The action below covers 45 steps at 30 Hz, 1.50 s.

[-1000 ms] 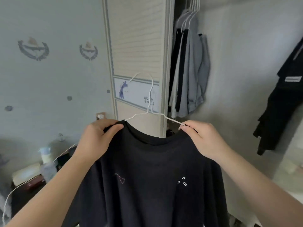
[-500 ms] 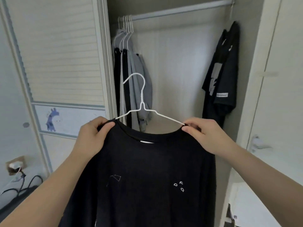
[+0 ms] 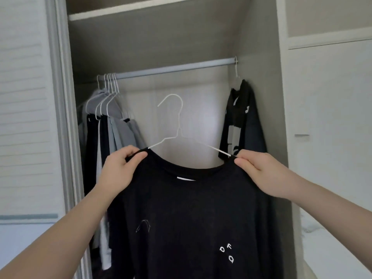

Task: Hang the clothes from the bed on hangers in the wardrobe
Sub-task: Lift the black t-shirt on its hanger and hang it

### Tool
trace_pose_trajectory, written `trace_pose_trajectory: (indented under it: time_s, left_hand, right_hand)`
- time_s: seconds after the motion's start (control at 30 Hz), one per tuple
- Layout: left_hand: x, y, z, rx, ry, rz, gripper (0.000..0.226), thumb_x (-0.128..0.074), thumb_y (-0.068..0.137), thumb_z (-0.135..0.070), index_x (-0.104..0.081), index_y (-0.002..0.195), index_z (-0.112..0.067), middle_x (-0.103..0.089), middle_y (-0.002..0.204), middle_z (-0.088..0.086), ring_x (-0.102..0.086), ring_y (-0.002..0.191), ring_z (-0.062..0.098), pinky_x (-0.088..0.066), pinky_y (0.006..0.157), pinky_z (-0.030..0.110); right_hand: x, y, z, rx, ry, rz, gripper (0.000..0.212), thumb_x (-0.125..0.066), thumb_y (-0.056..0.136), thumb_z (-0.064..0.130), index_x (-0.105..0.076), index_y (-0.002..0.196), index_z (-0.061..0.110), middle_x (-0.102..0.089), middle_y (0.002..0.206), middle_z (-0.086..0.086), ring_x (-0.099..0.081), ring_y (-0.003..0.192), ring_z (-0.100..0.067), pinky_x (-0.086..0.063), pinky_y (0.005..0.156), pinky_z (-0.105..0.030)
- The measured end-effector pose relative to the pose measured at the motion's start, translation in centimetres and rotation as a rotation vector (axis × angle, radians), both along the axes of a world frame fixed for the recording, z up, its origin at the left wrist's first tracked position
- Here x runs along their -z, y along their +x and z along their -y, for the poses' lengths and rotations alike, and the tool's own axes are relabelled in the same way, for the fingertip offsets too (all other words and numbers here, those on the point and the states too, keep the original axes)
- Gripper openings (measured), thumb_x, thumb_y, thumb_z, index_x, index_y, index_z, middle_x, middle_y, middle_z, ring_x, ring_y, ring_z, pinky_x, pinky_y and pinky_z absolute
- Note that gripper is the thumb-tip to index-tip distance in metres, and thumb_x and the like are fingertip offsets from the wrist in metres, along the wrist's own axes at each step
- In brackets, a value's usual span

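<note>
- Left hand [image 3: 118,170]: fingers curled, pinching the left shoulder of a black T-shirt with small white prints [image 3: 189,218].
- Right hand [image 3: 261,174]: thumb and fingers pinching the right shoulder.
- White wire hanger [image 3: 177,129]: inside the shirt's neck, hook below the grey wardrobe rail [image 3: 173,69].
- Shirt: held before the open wardrobe, between the hung grey and black garments [image 3: 108,121] and a black printed shirt [image 3: 243,121].

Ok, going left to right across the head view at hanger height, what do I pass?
Louvred door → grey and black clothes bunched on the rail → white hanger carrying the black T-shirt, gripped by the left hand and right hand → black garment at the rail's right end → white panel.
</note>
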State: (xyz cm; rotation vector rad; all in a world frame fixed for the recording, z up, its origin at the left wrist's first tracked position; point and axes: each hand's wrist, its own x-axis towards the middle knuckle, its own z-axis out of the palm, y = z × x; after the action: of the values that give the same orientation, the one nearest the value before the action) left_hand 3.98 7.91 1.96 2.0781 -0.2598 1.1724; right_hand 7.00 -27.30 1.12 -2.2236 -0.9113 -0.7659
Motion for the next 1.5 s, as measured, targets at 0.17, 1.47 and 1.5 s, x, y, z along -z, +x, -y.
trace_pose_trajectory:
  time_s: [0.17,1.47,1.5]
  left_hand:
    - [-3.5,8.2,0.3,0.056,-0.011,0.041,0.019,-0.062,0.098,-0.029,-0.070,0.082,-0.023,-0.069,0.076,-0.006,-0.064,0.074,0.013,-0.049,0.070,0.027]
    - [-24.6,41.8,3.2,0.478,-0.201,0.216,0.057,-0.037,0.101,-0.052,-0.030,0.154,-0.032,-0.037,0.158,-0.005,-0.031,0.146,0.019,-0.026,0.118,0.041]
    - [-24.5,42.0,3.1,0.527,-0.238,0.189,0.058,-0.035,0.100,-0.054,-0.032,0.154,-0.031,-0.036,0.158,-0.006,-0.032,0.145,0.018,-0.025,0.117,0.036]
  right_hand:
    - [-4.7,3.7,-1.2,0.107,0.068,0.107,0.031,-0.044,0.101,0.030,-0.050,0.075,0.014,-0.049,0.060,0.002,-0.046,0.056,-0.014,-0.040,0.059,-0.031]
    - [-28.0,20.1,-19.7,0.837,-0.006,0.328,0.024,-0.041,0.098,0.022,-0.044,0.077,0.011,-0.052,0.077,-0.007,-0.046,0.060,-0.020,-0.032,0.049,-0.029]
    - [-27.9,20.4,-20.4,0.841,-0.007,0.310,0.024,-0.041,0.098,0.019,-0.043,0.075,0.011,-0.052,0.076,-0.007,-0.045,0.059,-0.020,-0.032,0.048,-0.028]
